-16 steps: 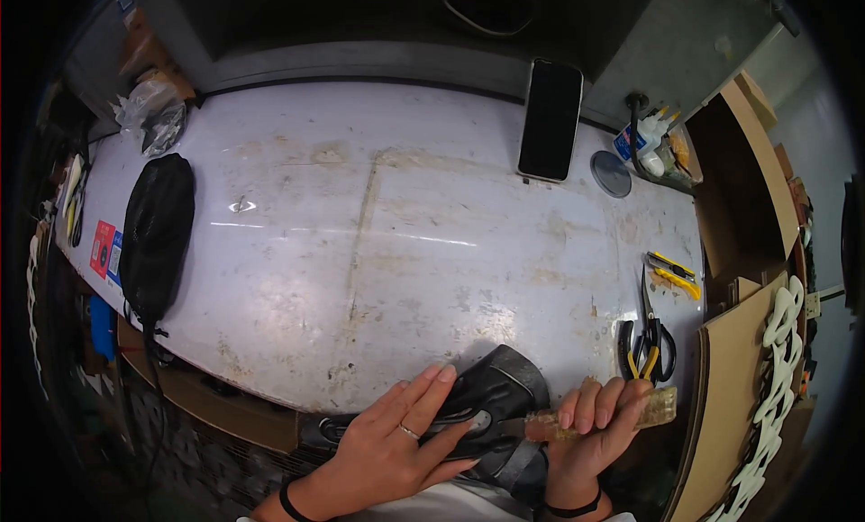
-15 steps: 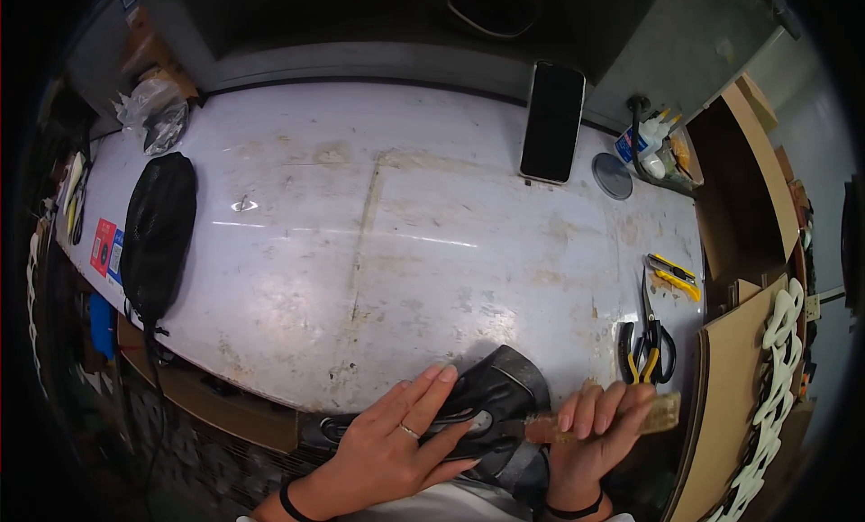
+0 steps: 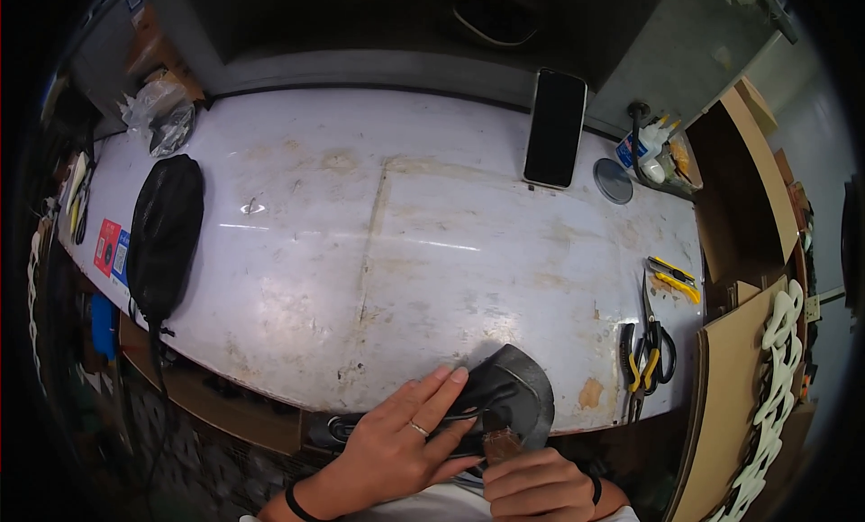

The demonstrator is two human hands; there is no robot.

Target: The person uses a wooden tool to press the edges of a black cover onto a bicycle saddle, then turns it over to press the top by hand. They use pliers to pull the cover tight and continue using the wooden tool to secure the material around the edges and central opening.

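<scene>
A black leather item (image 3: 527, 387), shoe-like with a thick curved rim, lies at the bench's front edge. A dark loop of strap or cord (image 3: 341, 426) shows at its left end. Across its top rests my left hand (image 3: 396, 441), fingers stretched out and a little spread. My right hand (image 3: 541, 484) is wrapped round a brown-handled tool (image 3: 502, 445). The tool's front end meets the black item beside my left fingertips; its tip is hard to make out. My right palm hides the rear of the handle.
Pliers (image 3: 637, 378), black-handled scissors (image 3: 665, 351) and a yellow utility knife (image 3: 674, 279) lie at the right. A phone (image 3: 554, 130) and grey disc (image 3: 613, 180) are farther back. A black pouch (image 3: 167, 238) lies left. Cardboard (image 3: 734, 360) stands right.
My right hand has swung left and toward me, turning the tool so its handle points at me. The back of that hand now faces up. My left hand is nearly where it was.
</scene>
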